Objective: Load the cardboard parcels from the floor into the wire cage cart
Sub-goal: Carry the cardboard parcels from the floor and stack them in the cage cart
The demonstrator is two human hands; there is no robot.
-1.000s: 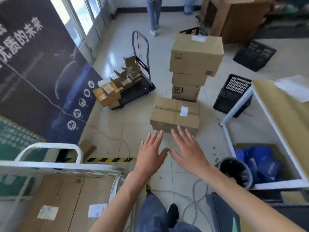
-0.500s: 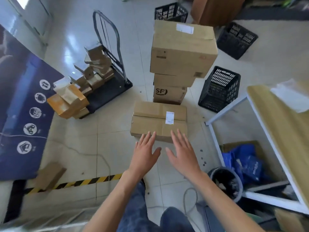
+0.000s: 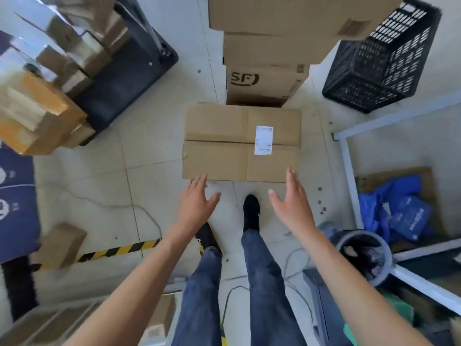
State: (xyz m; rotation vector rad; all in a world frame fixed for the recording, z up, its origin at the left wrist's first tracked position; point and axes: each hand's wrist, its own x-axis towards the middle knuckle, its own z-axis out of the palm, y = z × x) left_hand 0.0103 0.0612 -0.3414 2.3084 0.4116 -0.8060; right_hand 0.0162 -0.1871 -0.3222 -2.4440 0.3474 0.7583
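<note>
A flat cardboard parcel with a white label lies on the tiled floor right in front of my feet. Behind it rises a stack of cardboard parcels, the lowest one marked SF. My left hand hovers open just short of the flat parcel's near left corner. My right hand is open too, fingers spread, near the parcel's near right corner. Neither hand touches the parcel. The wire cage cart is mostly out of view; only a blurred edge with cardboard shows at the bottom left.
A black platform trolley piled with small boxes stands at the upper left. A black plastic crate sits at the upper right. A white table frame, blue bags and a bin crowd the right. Hazard tape and cables cross the floor.
I have stepped closer and tilted my view down, so the flat parcel lies right below me. My hands have spread apart toward its near corners.
</note>
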